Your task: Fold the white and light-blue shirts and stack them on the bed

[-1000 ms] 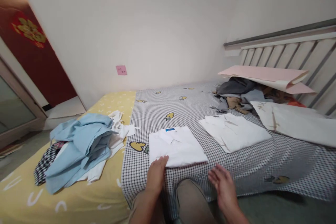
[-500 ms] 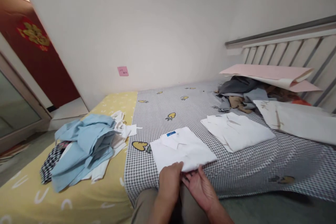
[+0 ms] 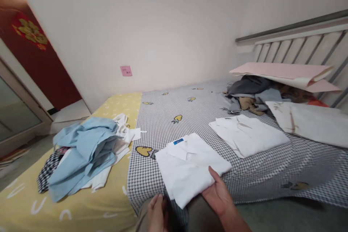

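Note:
A folded white shirt (image 3: 182, 163) with a blue collar label lies on the checked bedspread, its near corner hanging over the bed edge. My right hand (image 3: 217, 193) grips the shirt's near right edge, thumb on top and the other fingers underneath, partly hidden. My left hand (image 3: 157, 211) is low by my knee, left of the shirt's near corner and apart from it. Its fingers are curled together, with nothing visible in them. To the right lies another folded white shirt (image 3: 248, 136).
On the yellow sheet (image 3: 89, 214) at left sits a heap with a light blue garment (image 3: 87, 152) and white clothes. Dark and grey clothes (image 3: 248, 90) lie under pink card (image 3: 282, 70) at back right, near a white bag-like item (image 3: 312, 121) and the bed rail (image 3: 293, 25).
My left hand has let go of the shirt's near edge and moved left and down. My right hand has shifted slightly right, and the shirt's near part now extends lower over the edge.

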A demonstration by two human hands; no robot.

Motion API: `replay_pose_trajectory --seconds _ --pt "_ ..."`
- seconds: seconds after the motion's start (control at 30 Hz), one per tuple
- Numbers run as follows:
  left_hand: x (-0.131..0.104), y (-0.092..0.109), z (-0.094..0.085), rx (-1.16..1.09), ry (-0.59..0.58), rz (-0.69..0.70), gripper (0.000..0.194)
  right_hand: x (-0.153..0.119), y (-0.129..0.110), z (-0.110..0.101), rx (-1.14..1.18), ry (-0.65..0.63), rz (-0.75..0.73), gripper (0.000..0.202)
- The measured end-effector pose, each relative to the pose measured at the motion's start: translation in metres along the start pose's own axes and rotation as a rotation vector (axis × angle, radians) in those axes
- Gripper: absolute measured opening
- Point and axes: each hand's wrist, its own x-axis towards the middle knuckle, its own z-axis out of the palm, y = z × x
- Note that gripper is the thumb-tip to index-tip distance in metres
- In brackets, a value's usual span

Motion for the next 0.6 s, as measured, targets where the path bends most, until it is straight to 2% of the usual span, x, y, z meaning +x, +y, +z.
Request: replay_pose_trajectory --seconds 0.07,0.13,0.2,0.23,0.3,0.43,0.53,0.6 --pt "-0.006 0.007 0.004 -0.096 -0.111 -0.087 0.062 -0.008 -0.006 -0.001 -0.012 -0.077 -0.023 0.053" --pt "-0.014 0.016 0.018 -0.225 -0.349 -0.119 0.072 -0.012 -0.010 -0.006 -0.043 -0.129 -0.067 0.057" --pt "-0.017 0.023 0.033 -0.332 -0.550 -0.106 0.079 -0.012 -0.015 -0.018 -0.092 -0.141 -0.104 0.061" --pt "-0.017 0.026 0.040 -0.362 -0.587 -0.087 0.077 -0.010 -0.019 -0.026 -0.111 -0.137 -0.113 0.062" --pt "-0.013 0.032 0.046 -0.402 -0.556 -0.090 0.071 -0.004 -0.030 -0.044 -0.100 -0.120 -0.104 0.062" --pt "-0.009 0.046 0.041 -0.561 -0.464 -0.263 0.063 0.011 -0.067 -0.070 0.006 -0.090 -0.030 0.059" --pt "-0.012 0.062 0.036 -0.652 -0.470 -0.373 0.063 0.025 -0.099 -0.062 -0.095 -0.120 0.072 0.049" --pt "-0.015 0.072 0.037 -0.684 -0.466 -0.413 0.060 0.039 -0.115 -0.047 -0.308 -0.156 0.146 0.049"
